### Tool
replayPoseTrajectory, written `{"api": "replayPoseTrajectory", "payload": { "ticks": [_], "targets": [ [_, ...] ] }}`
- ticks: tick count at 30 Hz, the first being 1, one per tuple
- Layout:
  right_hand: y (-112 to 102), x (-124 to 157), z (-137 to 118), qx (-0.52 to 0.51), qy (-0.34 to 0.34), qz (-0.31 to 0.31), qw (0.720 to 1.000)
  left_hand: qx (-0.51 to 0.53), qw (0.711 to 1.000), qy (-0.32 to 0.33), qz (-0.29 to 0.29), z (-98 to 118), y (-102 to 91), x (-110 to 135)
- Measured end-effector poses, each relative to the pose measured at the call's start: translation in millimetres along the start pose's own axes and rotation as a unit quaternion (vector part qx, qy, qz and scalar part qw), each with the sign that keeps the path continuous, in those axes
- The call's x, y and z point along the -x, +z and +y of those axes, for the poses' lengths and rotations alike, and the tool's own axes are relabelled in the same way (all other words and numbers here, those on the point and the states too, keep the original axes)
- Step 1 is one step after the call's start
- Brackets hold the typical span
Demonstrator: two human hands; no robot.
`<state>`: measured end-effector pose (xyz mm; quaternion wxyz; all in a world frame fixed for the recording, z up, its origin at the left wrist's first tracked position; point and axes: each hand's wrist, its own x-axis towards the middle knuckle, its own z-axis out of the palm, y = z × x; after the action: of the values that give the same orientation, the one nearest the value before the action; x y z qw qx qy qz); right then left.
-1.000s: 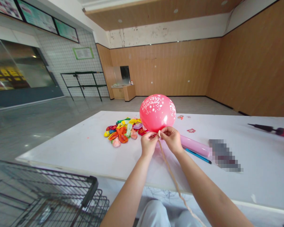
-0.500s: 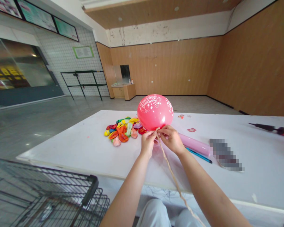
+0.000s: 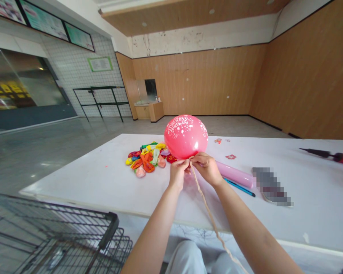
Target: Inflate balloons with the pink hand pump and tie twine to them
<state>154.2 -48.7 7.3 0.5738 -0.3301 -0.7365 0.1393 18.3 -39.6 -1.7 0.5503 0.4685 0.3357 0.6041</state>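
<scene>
A blown-up pink-red balloon (image 3: 185,137) with white "Birthday" print stands above the table in front of me. Both my left hand (image 3: 178,172) and my right hand (image 3: 207,168) are closed in a pinch at its lower end, fingertips close together. A beige string (image 3: 207,207) runs from between the fingers down over the table edge towards my lap. The balloon's neck and the string's end are mostly hidden by my fingers, so I cannot tell whether a knot is there. Beyond my right hand lies a long pink balloon (image 3: 236,174), beside a blue pen (image 3: 240,187).
Several flat coloured balloons (image 3: 147,156) lie heaped left of my hands on the white table (image 3: 88,175). A blurred-out dark object (image 3: 271,186) and a red-and-black pump (image 3: 337,156) lie to the right. Small stickers (image 3: 231,156) lie behind. A black wire cart (image 3: 74,232) stands front left.
The round balloon has tilted slightly left, its print turning a little towards me. Both hands keep their pinch at its lower end.
</scene>
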Motion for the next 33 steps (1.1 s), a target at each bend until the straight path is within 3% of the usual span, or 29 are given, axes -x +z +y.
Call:
{"api": "replayPoseTrajectory", "payload": {
  "ticks": [4,10,16,23,33],
  "targets": [
    [7,1,3,-0.076,0.073,0.047,0.993,0.039,0.999,-0.015,-0.002,0,0.1,-1],
    [14,2,10,-0.159,0.185,0.090,0.966,-0.053,0.998,0.035,-0.026,2,4.1,3],
    [16,0,14,-0.186,0.206,0.086,0.957,-0.139,0.984,0.113,-0.018,-4,2.7,1],
    [20,0,14,-0.199,0.231,0.117,0.945,-0.247,0.930,0.271,0.007,-6,1.4,2],
    [17,-2,1,-0.253,0.249,0.124,0.927,-0.166,0.955,0.245,0.003,-5,1.9,0]
  ]
}}
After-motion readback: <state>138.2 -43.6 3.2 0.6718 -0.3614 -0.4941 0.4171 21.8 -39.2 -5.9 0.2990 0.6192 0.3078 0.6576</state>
